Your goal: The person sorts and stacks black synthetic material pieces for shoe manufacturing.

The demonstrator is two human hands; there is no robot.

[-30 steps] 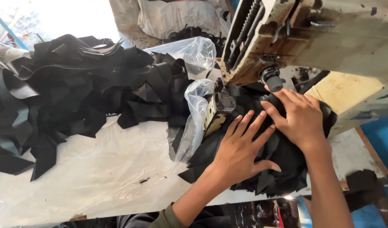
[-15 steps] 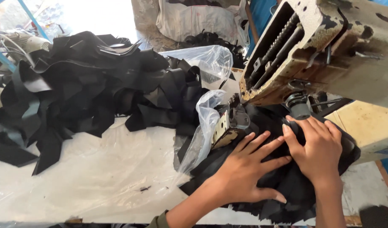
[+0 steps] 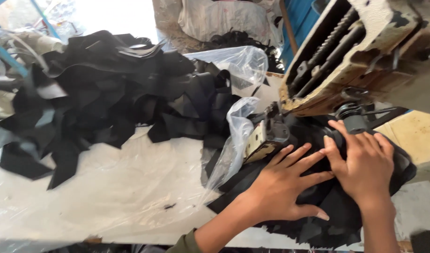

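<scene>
Lying flat under both hands (image 3: 318,180): black fabric (image 3: 332,211).

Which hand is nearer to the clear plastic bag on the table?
Left. The left hand lies flat on the black fabric just right of the clear plastic bag; the right hand presses farther right, under the sewing machine.

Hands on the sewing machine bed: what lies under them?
Both the left hand and right hand press flat on black fabric pieces; the machine bed beneath is covered.
</scene>
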